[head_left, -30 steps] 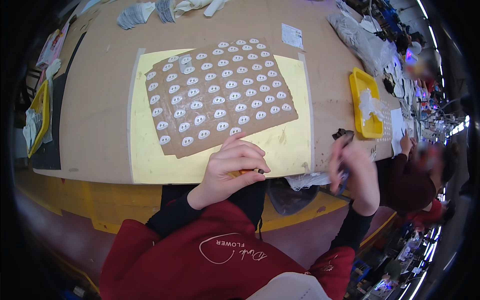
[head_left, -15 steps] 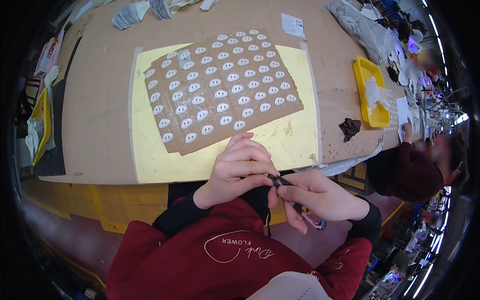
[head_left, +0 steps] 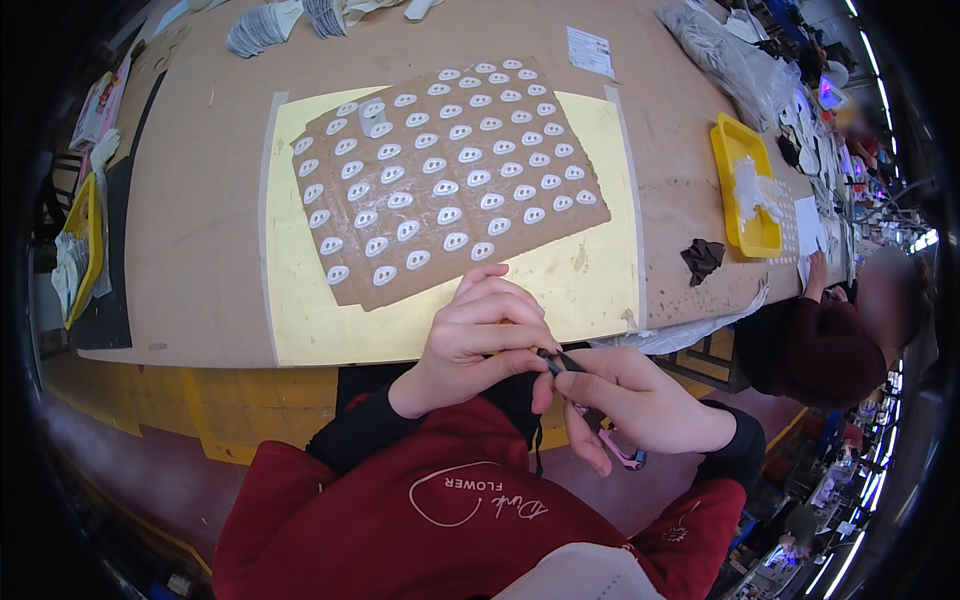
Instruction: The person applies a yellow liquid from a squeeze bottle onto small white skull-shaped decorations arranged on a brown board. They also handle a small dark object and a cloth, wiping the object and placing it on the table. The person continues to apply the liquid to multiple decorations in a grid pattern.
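Observation:
My left hand (head_left: 478,338) and my right hand (head_left: 630,400) meet just off the table's front edge, above my red sweater. Both pinch a small dark piece (head_left: 556,362) between their fingertips. A pink-handled tool (head_left: 626,456) pokes out under my right palm. Just beyond my left hand lies a brown sheet (head_left: 350,215) covered with several rows of white oval pieces. It rests on a yellow mat (head_left: 560,290) on the brown table (head_left: 200,260).
A dark scrap (head_left: 703,260) lies right of the mat, by a yellow tray (head_left: 735,150) holding white bits. Another person in a dark red top (head_left: 825,345) works at the right. A second yellow tray (head_left: 88,215) sits at the left edge, and stacks of white pieces (head_left: 262,28) at the back.
My right hand came in from the table's right edge to meet my left hand at the front. Both hands now close on the small dark piece.

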A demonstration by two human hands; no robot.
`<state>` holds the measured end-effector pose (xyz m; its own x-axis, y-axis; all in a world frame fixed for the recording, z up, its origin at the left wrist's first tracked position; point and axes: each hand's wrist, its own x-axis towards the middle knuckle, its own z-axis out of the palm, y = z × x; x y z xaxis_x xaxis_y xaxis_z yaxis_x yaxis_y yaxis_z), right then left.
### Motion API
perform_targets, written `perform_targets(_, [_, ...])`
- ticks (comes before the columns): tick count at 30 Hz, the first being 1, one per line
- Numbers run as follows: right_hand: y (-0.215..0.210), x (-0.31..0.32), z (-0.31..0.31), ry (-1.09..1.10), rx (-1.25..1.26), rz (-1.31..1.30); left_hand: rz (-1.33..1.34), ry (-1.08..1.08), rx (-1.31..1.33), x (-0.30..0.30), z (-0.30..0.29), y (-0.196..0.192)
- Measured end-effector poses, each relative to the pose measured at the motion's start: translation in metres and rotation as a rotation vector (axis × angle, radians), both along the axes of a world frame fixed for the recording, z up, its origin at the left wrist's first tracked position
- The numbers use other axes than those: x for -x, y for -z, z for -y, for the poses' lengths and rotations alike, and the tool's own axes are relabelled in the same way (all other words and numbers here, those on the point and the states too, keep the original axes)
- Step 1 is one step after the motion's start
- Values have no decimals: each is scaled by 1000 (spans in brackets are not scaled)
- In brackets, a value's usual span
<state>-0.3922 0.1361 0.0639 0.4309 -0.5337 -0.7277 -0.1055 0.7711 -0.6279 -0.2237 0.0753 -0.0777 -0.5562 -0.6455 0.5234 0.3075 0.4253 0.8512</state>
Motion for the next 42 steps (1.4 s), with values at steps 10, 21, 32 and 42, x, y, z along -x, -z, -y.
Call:
perform_targets(10, [3,-1,-5,92,-10,-10,19,-16,25,2,1,-5])
perform_targets(21, [6,-9,-15,211,10,-38,29,-65,57,4,-1,-5])
perform_targets(32, [4,-9,-15,108,128,-122,45,-76,48,4,-3,-8])
perform_targets(42, [2,-2,-9,97,-14,-20,33,-63,55,4,-2,-7])
